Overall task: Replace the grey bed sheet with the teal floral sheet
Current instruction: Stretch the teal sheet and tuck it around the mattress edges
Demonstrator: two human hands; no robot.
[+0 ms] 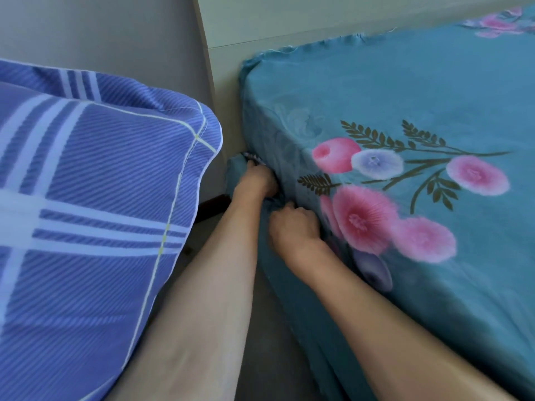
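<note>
The teal floral sheet (405,91), printed with pink and lilac flowers, covers the top of the mattress and hangs down its left side. My left hand (256,178) grips a fold of the sheet low on the mattress side, close to the headboard corner. My right hand (292,227) grips the same hanging edge just below and nearer to me. Both sets of fingertips are buried in the fabric against the mattress side. A small striped bit of cloth (254,157) peeks out above my left hand. No grey sheet is in view.
A large blue-and-white plaid pillow (86,198) fills the left of the view, close to my left forearm. A pale headboard (260,21) stands behind the mattress, against a grey wall. Grey floor (260,328) shows in the narrow gap between pillow and bed.
</note>
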